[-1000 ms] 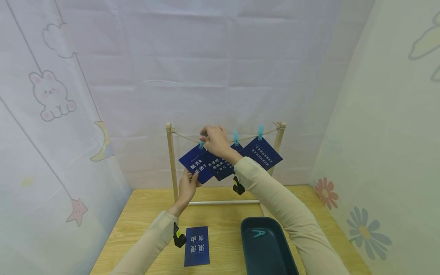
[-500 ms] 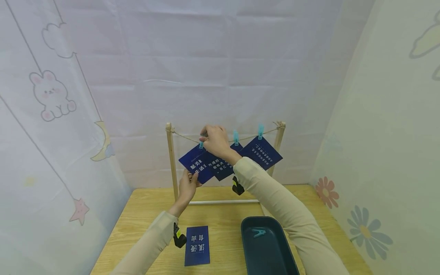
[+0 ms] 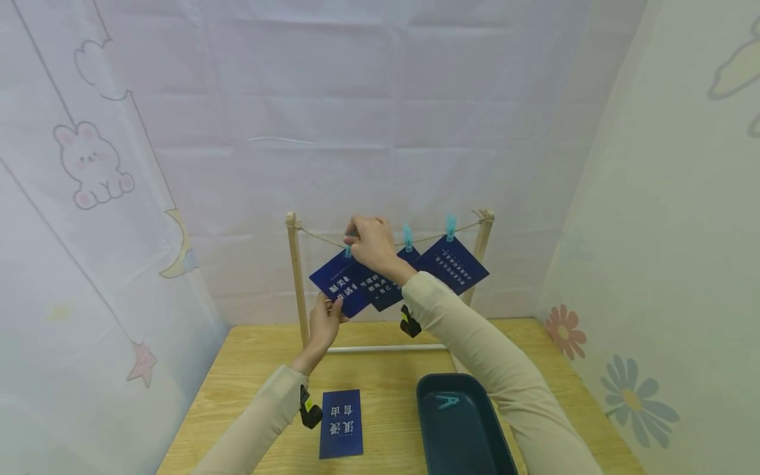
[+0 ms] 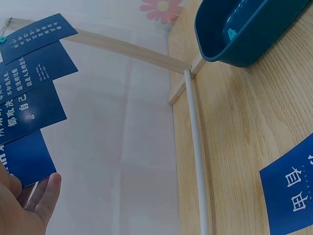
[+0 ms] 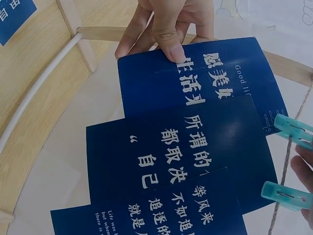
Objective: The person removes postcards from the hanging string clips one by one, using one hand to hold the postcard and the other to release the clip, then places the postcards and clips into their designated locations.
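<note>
My left hand [image 3: 323,323] pinches the lower edge of a dark blue card [image 3: 334,269] printed with white characters; its thumb lies on the front in the right wrist view. A teal clothespin [image 3: 348,251] grips that card's upper corner at the twine [image 3: 320,236]. My right hand [image 3: 375,245] pinches this clothespin, fingers [image 5: 304,172] showing at the right wrist view's edge. A second clothespin [image 5: 287,197] sits close beside it. The neighbouring card [image 5: 176,152] overlaps the held one. More cards hang to the right, the far one [image 3: 452,265] under its own clothespin [image 3: 450,227].
The twine spans a wooden frame [image 3: 297,284] with a white crossbar [image 3: 386,348]. On the table [image 3: 261,369], another blue card [image 3: 341,423] lies flat. A dark teal tray [image 3: 463,435] holds a loose clothespin [image 3: 448,401]. A printed cloth backdrop [image 3: 380,132] stands behind.
</note>
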A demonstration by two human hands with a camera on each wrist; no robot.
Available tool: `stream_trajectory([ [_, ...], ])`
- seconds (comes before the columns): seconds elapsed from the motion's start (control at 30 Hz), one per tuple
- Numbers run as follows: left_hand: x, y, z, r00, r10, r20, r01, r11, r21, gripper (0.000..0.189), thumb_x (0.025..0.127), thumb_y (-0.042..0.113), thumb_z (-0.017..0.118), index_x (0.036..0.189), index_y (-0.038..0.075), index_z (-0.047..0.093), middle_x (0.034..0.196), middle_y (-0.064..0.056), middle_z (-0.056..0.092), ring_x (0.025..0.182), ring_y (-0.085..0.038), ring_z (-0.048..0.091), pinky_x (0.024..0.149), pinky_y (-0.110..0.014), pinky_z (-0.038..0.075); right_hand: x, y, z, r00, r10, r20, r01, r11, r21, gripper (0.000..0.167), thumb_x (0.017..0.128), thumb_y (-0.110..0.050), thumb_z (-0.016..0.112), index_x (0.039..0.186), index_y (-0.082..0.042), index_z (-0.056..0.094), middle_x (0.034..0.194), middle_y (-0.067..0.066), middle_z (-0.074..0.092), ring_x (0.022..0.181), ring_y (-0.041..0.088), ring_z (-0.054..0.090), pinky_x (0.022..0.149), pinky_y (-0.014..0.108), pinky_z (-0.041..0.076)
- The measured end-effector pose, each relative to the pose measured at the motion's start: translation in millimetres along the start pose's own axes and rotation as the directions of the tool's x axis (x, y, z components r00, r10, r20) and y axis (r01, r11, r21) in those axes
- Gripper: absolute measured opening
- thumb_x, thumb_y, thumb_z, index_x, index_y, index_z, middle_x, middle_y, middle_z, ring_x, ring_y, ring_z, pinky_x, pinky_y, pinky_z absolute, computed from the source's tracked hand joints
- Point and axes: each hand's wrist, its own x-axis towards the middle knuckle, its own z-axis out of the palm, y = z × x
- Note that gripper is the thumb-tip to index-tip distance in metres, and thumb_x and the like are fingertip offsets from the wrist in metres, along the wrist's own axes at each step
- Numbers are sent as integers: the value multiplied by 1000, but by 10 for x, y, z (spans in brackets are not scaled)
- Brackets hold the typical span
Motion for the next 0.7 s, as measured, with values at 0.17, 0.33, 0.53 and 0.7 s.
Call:
stream_trajectory([
  [0.17,12,11,-11,1000,4,3,-4,1000,-8,22,102,-2,49,122,-12,46,99,-33,63,78,-42,68,67,-37,62,-9,-4,17,997,-37,-66,39,999,26,7,95,-2,62,96,-8,65,91,3,72,84,20,66,110,43,32],
  [0.33,5,25,-9,1000,18,13,-17,1000,-11,23,102,-3,49,123,-12,45,99,-34,62,79,-45,68,69,-42,62,-16,11,38,989,-63,-135,69,997,40,5,93,-2,65,92,-7,65,88,6,72,82,22,66,106,42,37],
  [0.53,-13,93,-17,999,34,28,-33,999,-22,24,102,-5,48,123,-16,43,100,-39,60,81,-52,65,72,-53,59,-7,14,55,978,-79,-194,96,992,81,7,91,3,66,87,-3,65,86,10,71,82,27,64,91,41,49],
  [0.7,-115,366,-35,998,48,39,-48,999,-11,21,101,-10,46,119,-20,43,98,-41,59,81,-56,63,72,-55,58,-12,15,61,968,-98,-229,122,988,95,10,90,7,63,85,-2,63,85,12,68,87,30,60,86,43,50],
])
